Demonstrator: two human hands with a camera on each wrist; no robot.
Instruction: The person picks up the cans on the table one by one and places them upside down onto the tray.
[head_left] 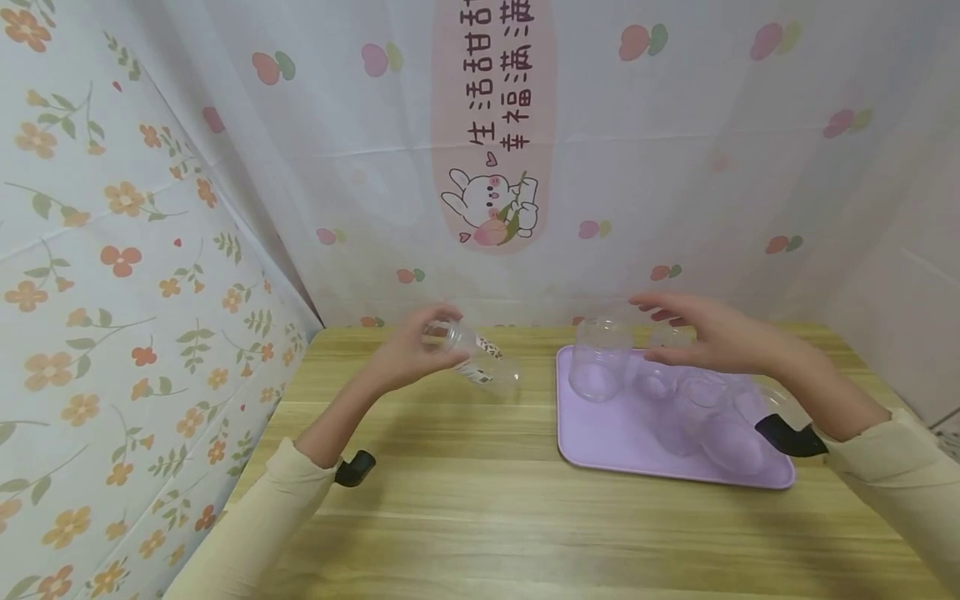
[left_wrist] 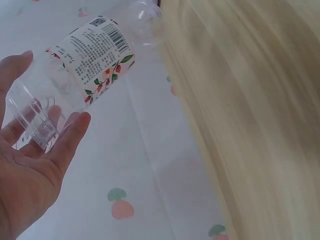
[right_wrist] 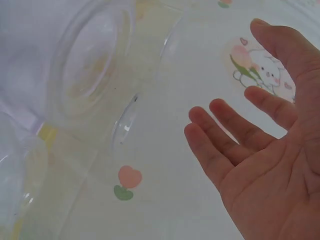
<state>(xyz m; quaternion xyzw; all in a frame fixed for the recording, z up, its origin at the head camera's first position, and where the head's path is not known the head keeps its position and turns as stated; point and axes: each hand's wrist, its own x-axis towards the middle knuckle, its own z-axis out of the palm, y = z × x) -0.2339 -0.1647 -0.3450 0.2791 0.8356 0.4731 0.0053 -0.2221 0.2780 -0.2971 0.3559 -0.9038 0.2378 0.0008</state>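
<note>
My left hand (head_left: pixel 408 354) grips a clear plastic bottle (head_left: pixel 491 362) at one end, thumb and fingers around it. The bottle tilts over the left half of the table, its far end pointing down and right. In the left wrist view, its printed label (left_wrist: pixel 95 55) shows a barcode and red berries. With fingers spread and nothing in its grasp, my right hand (head_left: pixel 720 337) hovers above a purple tray (head_left: pixel 600 442). Nearest its fingertips is a tall clear container (head_left: pixel 600 358) on the tray's back left. The right wrist view shows the bare palm and blurred clear plastic beside it.
Several clear, rounded pieces, among them a dome-shaped one (head_left: pixel 731 446), crowd the tray's right side, partly under my right forearm. The tray lies on a wooden table (head_left: pixel 465 483). A printed curtain (head_left: pixel 360 167) hangs behind the table, and a floral cloth (head_left: pixel 112 333) on the left.
</note>
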